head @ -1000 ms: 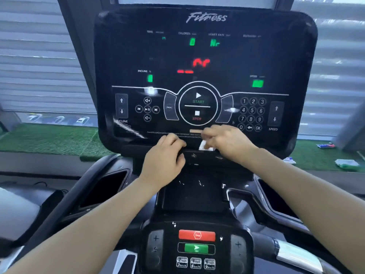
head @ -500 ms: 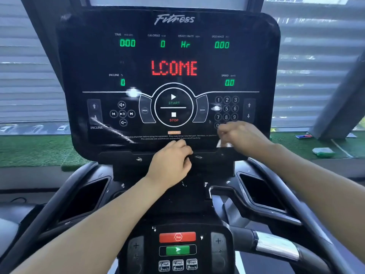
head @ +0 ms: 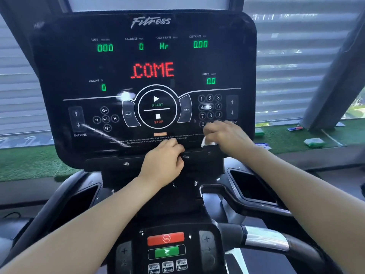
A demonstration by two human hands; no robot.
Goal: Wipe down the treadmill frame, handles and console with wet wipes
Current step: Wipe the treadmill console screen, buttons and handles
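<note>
The black treadmill console (head: 59, 56) fills the upper view, lit with green digits and red letters. My right hand (head: 229, 137) holds a white wet wipe (head: 206, 142) against the console's lower right edge, just below the number keypad. My left hand (head: 164, 163) rests with curled fingers on the ledge under the console's bottom middle; whether it holds anything is hidden. A lower control panel (head: 166, 252) with a red stop and a green go button sits near the bottom. A chrome-banded handle (head: 266, 238) curves away at the lower right.
Black cup-holder recesses (head: 252, 186) flank the centre column. Green artificial turf (head: 296, 139) lies behind the treadmill, with wipe packets (head: 314, 142) and small items on it. Window blinds and a slanted grey column (head: 335, 76) stand beyond.
My right hand has slid the wipe rightward along the console's bottom edge, from the centre to under the keypad. The left hand stays on the ledge. The camera has shifted.
</note>
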